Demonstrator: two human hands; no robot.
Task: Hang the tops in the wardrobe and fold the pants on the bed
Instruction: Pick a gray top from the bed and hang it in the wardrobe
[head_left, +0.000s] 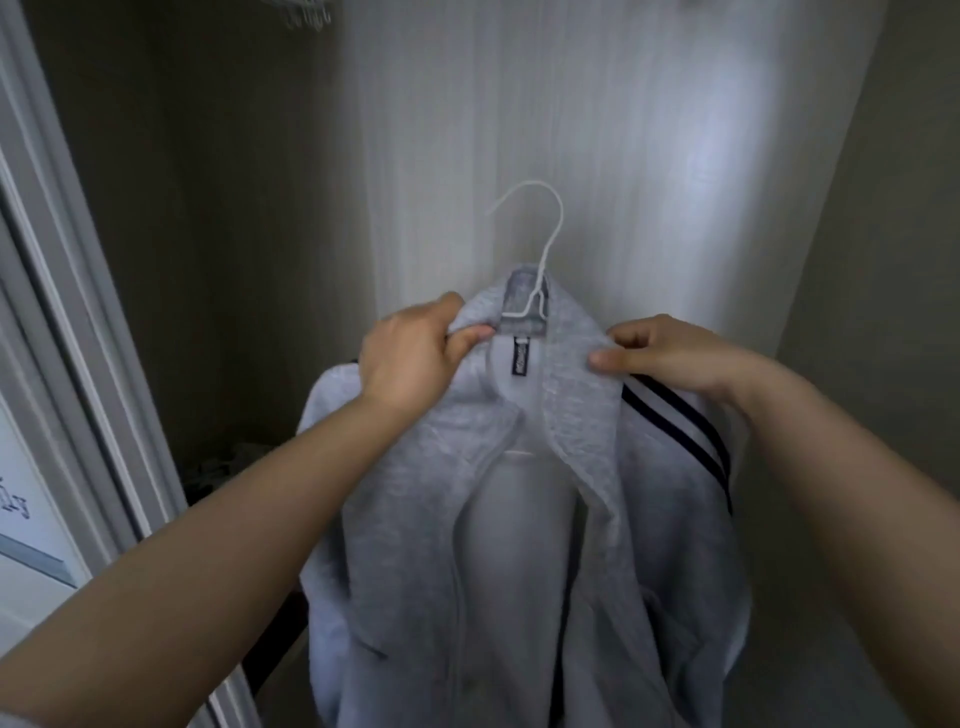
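Observation:
A light grey zip-up top with dark stripes on its right sleeve hangs open-fronted on a white wire hanger, whose hook sticks up free in front of the wardrobe's pale back panel. My left hand grips the left side of the collar, thumb and fingers curled round the fabric. My right hand pinches the right side of the collar near the shoulder. A black label shows inside the neck. No pants are in view.
The wardrobe's sliding door frame runs down the left side. Several white wire hangers show at the top edge. A dark heap of clothes lies low inside the wardrobe on the left. A beige side wall stands right.

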